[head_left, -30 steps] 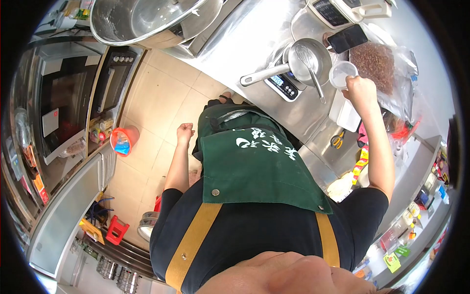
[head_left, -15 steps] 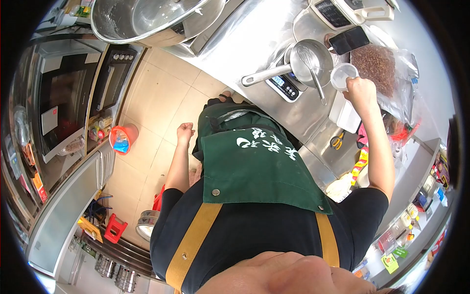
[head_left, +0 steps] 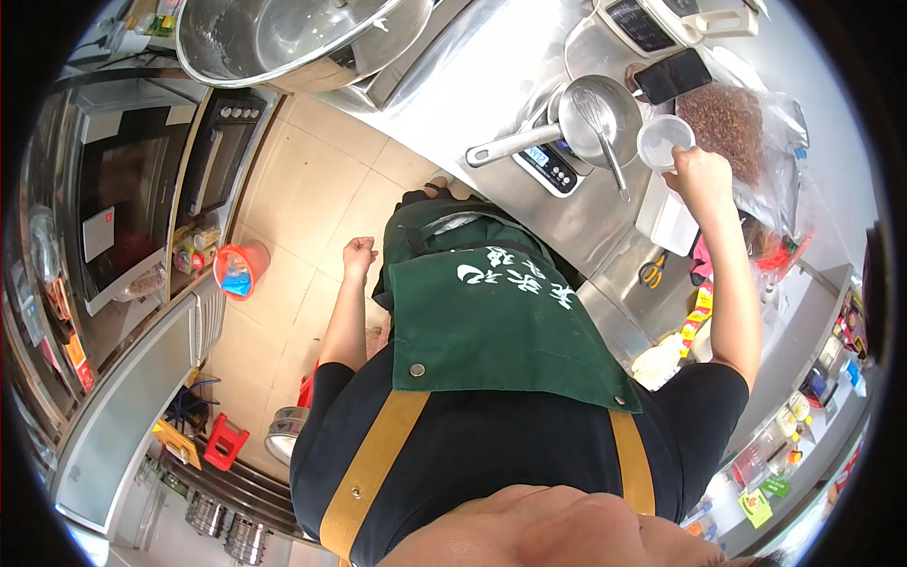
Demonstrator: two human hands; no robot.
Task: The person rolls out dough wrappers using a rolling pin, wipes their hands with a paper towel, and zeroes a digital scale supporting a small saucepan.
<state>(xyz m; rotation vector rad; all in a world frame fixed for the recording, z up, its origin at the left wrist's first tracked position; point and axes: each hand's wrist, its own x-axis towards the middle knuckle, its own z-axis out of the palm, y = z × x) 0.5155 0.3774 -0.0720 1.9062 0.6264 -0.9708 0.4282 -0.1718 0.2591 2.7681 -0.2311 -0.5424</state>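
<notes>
My right hand (head_left: 701, 180) grips the rim of a clear plastic cup (head_left: 658, 138) and holds it just right of a steel saucepan (head_left: 628, 111). What the cup contains is hard to make out. A whisk (head_left: 593, 115) leans inside the saucepan, its handle over the rim. Under the pan is a digital kitchen scale (head_left: 551, 172) with a lit display. My left hand (head_left: 359, 255) hangs beside the green apron (head_left: 501, 326), its fingers curled closed and nothing visible in them.
Near my right hand are a bag of brown granules (head_left: 723, 132), a phone (head_left: 675, 76), a white container (head_left: 664, 219) and scissors (head_left: 652, 272). A large steel bowl (head_left: 274, 66) stands at upper left. A red bin (head_left: 238, 272) is on the floor.
The cup in my right hand has shifted slightly upward and changed its tilt a little, and the hand has moved slightly right. My left hand stays almost in place.
</notes>
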